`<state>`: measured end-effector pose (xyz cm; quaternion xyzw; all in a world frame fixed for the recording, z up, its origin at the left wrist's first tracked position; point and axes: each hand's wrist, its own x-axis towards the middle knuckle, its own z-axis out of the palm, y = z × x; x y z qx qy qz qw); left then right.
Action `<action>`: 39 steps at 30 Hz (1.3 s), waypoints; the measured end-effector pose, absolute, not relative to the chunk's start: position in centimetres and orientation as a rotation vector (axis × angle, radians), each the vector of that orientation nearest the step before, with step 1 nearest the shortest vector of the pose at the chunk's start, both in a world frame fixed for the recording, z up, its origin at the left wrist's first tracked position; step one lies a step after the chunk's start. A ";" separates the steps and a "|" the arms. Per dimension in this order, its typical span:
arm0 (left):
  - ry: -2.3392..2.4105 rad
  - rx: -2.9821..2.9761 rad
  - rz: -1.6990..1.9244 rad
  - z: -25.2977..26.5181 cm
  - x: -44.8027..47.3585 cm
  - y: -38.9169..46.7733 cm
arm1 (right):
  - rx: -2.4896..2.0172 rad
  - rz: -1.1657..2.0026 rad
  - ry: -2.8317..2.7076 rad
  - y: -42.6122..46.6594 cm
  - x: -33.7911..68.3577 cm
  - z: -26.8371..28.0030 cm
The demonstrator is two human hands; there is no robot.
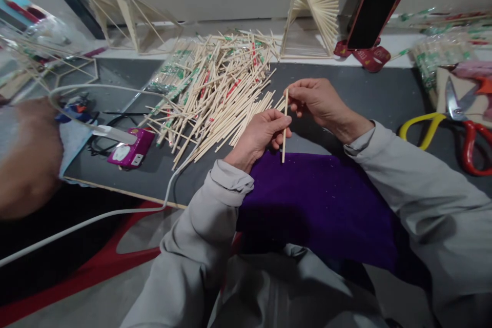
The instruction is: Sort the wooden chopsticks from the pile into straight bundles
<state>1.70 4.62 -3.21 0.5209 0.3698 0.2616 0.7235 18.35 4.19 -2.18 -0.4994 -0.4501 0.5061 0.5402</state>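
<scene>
Heaped sticks [226,105] lay left, scissors [456,113] right.
The left hand [263,130] pinched a single stick [286,105] mid-length; the right hand [317,100] pinched its far end.

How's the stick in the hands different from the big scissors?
The stick is pale all over; the scissors are yellow, red and silvery. The stick is one thin, straight piece; the scissors have two blades, spread open. The left hand and right hand hold the stick; neither touches the scissors.
</scene>
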 end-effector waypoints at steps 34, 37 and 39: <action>1.762 2.236 0.658 -2.8 -0.8 8.0 | -1.523 0.644 -1.277 -0.4 27.0 2.7; 1.901 2.318 0.435 -2.5 -0.9 8.1 | -1.648 0.217 -1.306 -3.7 32.0 4.1; 1.924 2.319 0.379 -2.5 -0.9 8.1 | -1.714 -0.041 -1.273 -5.5 34.8 4.8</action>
